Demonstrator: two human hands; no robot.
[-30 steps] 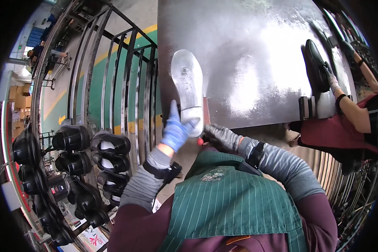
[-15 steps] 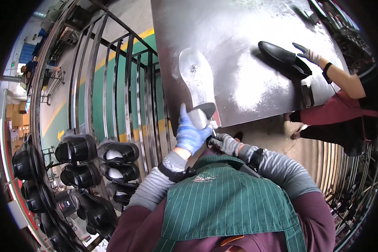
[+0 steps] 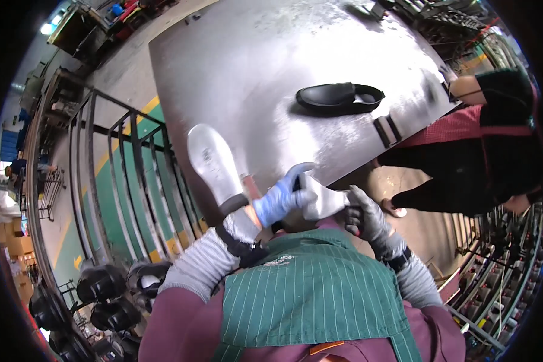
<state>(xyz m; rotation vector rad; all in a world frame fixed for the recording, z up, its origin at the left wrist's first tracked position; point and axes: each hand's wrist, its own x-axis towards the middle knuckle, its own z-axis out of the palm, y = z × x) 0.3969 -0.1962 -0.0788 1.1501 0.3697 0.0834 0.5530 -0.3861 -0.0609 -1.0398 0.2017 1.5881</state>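
The left hand (image 3: 279,199), in a blue glove, is closed around a white shoe-shaped form with a long pale sole (image 3: 214,161). The form is held up in the air, just over the near edge of the big shiny metal table (image 3: 247,66). Its toe end points up and to the left, toward the table's left edge. Its heel end (image 3: 320,202) sits between the two hands, close to the person's chest and green striped apron (image 3: 308,295).

The right hand (image 3: 365,217), in a grey knit glove, is curled shut right beside the heel end. Something dark shows at the fingers, but I cannot tell what it is, or if the hand is really gripping the form.

A black shoe (image 3: 339,96) lies on its own farther back on the table, toward the right edge, well apart from the hands. Another person in a dark red top (image 3: 464,139) stands at the table's right side. Round black shoe forms (image 3: 102,289) sit on a metal rack down at the left.

To do this bit well, I think the left hand should keep a firm hold near the heel so the long form does not swing. The right hand should stay close and steady it. Keeping the form low over the table edge would be safest, since it could slip.
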